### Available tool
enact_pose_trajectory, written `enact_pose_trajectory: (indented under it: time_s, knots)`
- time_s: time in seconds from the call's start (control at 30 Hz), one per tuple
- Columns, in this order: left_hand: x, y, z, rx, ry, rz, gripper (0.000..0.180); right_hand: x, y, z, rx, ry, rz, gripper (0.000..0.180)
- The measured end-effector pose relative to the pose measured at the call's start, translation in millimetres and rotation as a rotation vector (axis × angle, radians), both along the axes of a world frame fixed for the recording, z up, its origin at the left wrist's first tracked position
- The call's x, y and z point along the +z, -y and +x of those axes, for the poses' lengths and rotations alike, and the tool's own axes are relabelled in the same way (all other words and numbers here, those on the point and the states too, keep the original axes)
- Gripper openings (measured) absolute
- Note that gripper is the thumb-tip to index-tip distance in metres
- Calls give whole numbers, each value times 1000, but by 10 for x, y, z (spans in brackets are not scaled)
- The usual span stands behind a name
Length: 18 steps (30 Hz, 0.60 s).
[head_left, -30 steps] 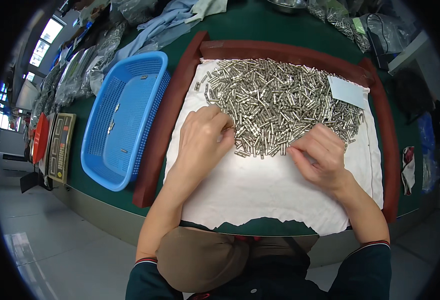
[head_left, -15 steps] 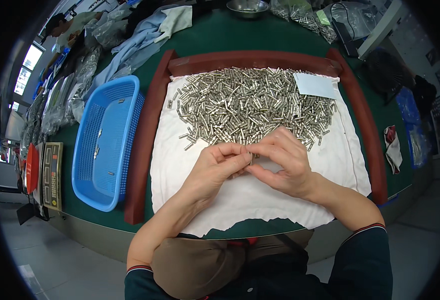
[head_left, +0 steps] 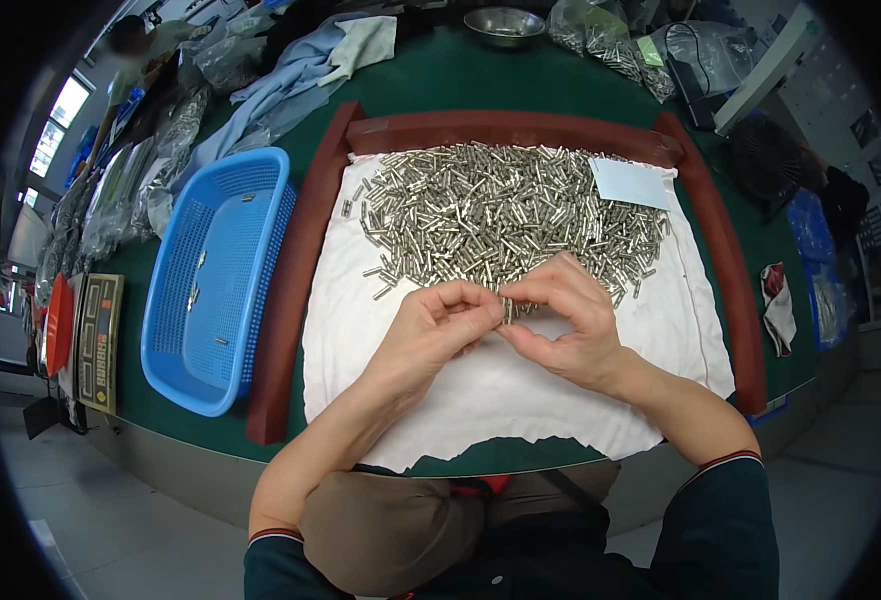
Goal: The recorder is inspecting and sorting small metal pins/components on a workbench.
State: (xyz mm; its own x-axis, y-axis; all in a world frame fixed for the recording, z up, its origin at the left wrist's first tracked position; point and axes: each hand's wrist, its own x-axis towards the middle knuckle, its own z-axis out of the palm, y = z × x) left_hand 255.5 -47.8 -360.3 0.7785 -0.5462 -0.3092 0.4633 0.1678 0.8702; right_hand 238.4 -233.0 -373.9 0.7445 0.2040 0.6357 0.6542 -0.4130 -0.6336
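A wide heap of small silvery metal pins (head_left: 500, 210) lies on a white cloth (head_left: 530, 400). At the heap's near edge, both my hands meet over the cloth. My left hand (head_left: 440, 325) is closed in a pinch around one or more of these pins (head_left: 508, 310), largely hidden by the fingertips. From the other side my right hand (head_left: 575, 325) reaches in, its index fingertip and thumb at the pins' two ends. How many pins are between the fingers is too small to make out.
A dark red wooden frame (head_left: 510, 124) borders the cloth on three sides. To its left stands a blue plastic basket (head_left: 175, 350) holding a few pins. White paper (head_left: 628, 184) lies on the heap's right. Farther back are a metal bowl (head_left: 505, 27) and bagged parts (head_left: 615, 45).
My right fingers have opened slightly around the pins, which show more now. The hands have stayed in nearly the same place; the whole view has shifted a little.
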Motion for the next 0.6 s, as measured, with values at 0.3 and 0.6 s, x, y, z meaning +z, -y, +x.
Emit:
enact_pose_trajectory:
  time_s: [0.3, 0.6]
  knots:
    - [-20, -21, 22, -94, -19, -7, 10, 11, 38, -17, 58, -5, -4, 30]
    - [-64, -40, 32, -90, -21, 20, 11, 7, 34, -6, 80, -47, -21, 32]
